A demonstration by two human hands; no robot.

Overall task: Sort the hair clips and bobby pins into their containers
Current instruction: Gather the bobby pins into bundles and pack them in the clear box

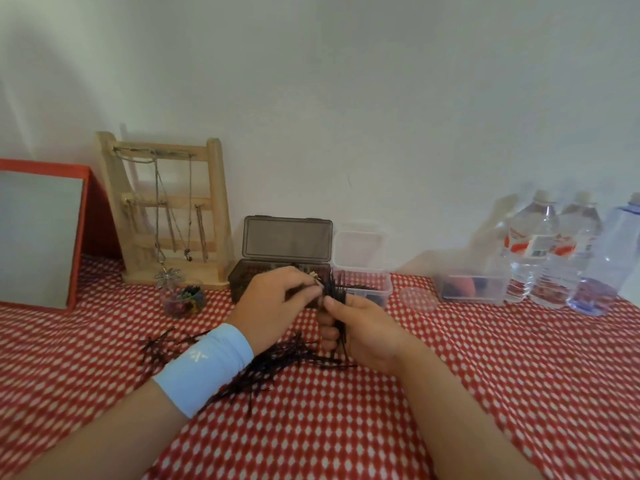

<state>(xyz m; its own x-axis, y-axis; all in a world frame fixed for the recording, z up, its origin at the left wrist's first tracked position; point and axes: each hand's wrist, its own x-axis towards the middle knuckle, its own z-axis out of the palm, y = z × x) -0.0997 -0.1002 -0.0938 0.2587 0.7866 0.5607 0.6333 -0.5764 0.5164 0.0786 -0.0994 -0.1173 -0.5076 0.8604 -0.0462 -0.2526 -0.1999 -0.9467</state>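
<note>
Nearest you, your two forearms reach in over the red-and-white patterned cloth (450,393) that covers the counter; your left wrist wears a light blue wristband (204,367). Under and between your wrists lies a loose pile of black bobby pins (277,362), with a smaller scatter of them (159,344) off to the left on the cloth.

Just beyond, your right hand (363,330) is closed around a bunch of bobby pins (335,289), which stand up out of your fist. Your left hand (273,299) meets it from the left, fingertips pinched on a small item at the top of the bunch; blur keeps you from telling what it is.

Right behind your hands sit a dark box (287,251) with its lid raised and, touching its right side, a clear tub (363,268), also open, holding dark pins. A small clear jar of coloured clips (185,299) stands to the left, a round clear lid (415,299) to the right.

Farther back are a wooden jewellery stand (166,209), a red-framed board (41,237), another clear container (471,285) and water bottles (554,251) against the wall.
</note>
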